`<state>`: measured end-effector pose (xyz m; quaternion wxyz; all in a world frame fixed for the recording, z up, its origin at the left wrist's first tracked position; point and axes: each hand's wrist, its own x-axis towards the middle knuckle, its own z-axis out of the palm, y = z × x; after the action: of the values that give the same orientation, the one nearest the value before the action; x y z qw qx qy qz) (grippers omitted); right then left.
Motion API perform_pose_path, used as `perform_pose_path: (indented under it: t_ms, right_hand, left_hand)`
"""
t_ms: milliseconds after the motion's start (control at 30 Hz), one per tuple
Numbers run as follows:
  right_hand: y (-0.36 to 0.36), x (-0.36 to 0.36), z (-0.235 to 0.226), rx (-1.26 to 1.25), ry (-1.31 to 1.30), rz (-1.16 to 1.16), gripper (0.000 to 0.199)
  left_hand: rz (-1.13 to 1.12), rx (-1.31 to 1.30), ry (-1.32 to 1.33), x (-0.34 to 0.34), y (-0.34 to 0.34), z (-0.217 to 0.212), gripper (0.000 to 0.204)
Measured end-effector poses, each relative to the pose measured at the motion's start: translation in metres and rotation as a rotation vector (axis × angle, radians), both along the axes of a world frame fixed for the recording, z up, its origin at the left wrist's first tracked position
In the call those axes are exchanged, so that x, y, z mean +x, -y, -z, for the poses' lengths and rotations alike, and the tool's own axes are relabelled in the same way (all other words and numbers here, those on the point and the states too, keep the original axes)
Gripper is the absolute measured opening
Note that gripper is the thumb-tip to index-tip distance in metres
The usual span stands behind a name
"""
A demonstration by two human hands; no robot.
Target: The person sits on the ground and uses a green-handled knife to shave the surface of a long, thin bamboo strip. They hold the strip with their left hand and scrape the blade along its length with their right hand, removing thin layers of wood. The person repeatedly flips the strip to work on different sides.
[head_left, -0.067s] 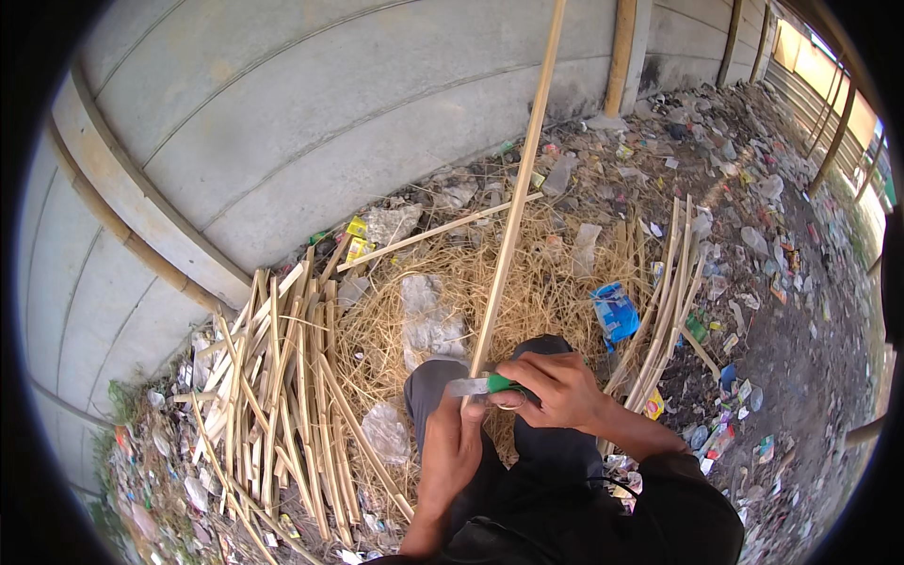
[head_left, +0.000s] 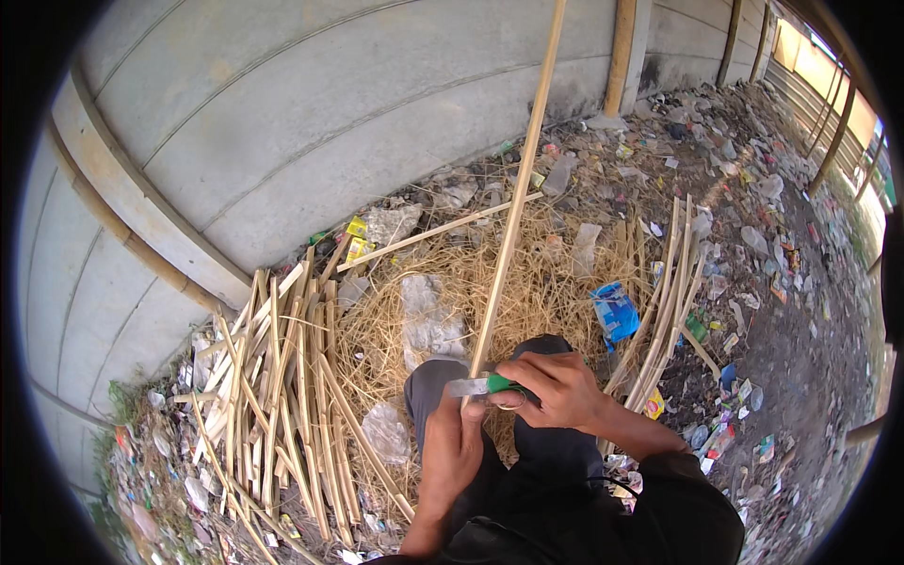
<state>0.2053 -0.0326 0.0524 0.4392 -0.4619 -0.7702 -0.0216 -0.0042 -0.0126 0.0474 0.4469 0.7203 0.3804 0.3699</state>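
A long pale bamboo strip (head_left: pixel 513 221) rises from between my knees and leans away toward the wall. My left hand (head_left: pixel 452 450) is closed around its near end, thumb pointing up along it. In my right hand (head_left: pixel 557 391) is a knife (head_left: pixel 480 385) with a green handle, gripped by fingers and thumb. Its short, wide blade lies across the strip, just above my left thumb. The strip's lower end is hidden behind my hands.
Many bamboo strips (head_left: pixel 273 395) lie heaped at the left. A smaller bundle of strips (head_left: pixel 667 301) lies at the right. Fine shavings (head_left: pixel 537 273) cover the ground ahead, around a pale block (head_left: pixel 431 320) and a blue wrapper (head_left: pixel 615 313). A concrete wall (head_left: pixel 330 122) stands behind.
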Motion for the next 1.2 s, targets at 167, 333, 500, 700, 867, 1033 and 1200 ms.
perform_pose_path:
  t_ms: [167, 333, 500, 700, 867, 1033, 1200]
  right_hand:
    - [0.001, -0.002, -0.006, -0.008, -0.010, 0.007, 0.034]
    - [0.000, 0.000, -0.005, 0.009, -0.011, 0.037, 0.034]
    - [0.001, 0.004, -0.014, 0.031, -0.002, 0.083, 0.032]
    - [-0.006, 0.022, -0.010, 0.034, -0.027, 0.152, 0.031]
    - [-0.014, 0.037, -0.010, 0.065, -0.084, 0.212, 0.028]
    - [-0.036, 0.074, -0.012, 0.077, -0.154, 0.313, 0.028]
    - [-0.061, 0.124, -0.003, 0.048, -0.280, 0.441, 0.031]
  left_hand:
    - [-0.066, 0.062, -0.063, 0.005, 0.005, -0.014, 0.036]
    - [-0.074, 0.093, -0.118, 0.005, 0.007, -0.016, 0.032]
    - [-0.046, 0.084, -0.155, 0.003, 0.009, -0.016, 0.029]
    - [-0.024, 0.014, -0.172, 0.002, 0.016, -0.020, 0.027]
    - [-0.017, -0.014, -0.207, -0.001, 0.020, -0.011, 0.026]
    - [-0.013, -0.045, -0.250, -0.011, 0.032, 0.009, 0.035]
    - [0.021, -0.043, -0.346, -0.027, 0.039, 0.024, 0.030]
